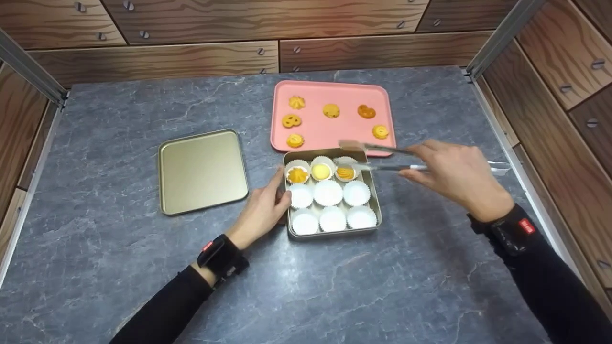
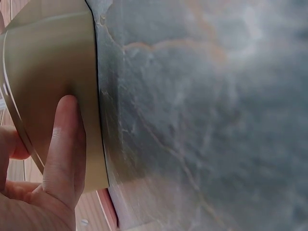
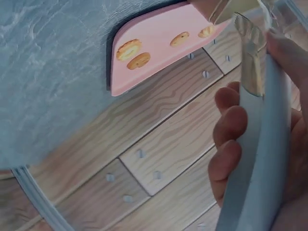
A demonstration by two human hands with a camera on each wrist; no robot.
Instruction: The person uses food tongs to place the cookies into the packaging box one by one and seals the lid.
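Two red labels (image 1: 527, 226) sat on black wrist straps (image 1: 223, 258), lettering too small to read. Right hand (image 1: 456, 177) curled tightly round smooth grey tongs (image 3: 274, 134), blurred tips parted at the gold metal tin (image 2: 53, 57)'s far-right corner; left hand (image 1: 263, 208) pressed its wall, one finger straight. Fluted cups (image 1: 328, 193) lay inside, shaped cookies (image 1: 331, 111) on the pink tray (image 1: 334, 131) beyond.

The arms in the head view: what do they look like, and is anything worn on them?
They are a person's arms, with a dark left sleeve and right sleeve, both looking black. The left hand and right hand are bare, with no gloves. A black left wristband and right wristband each carry a small red mark; any lettering is too small to read.
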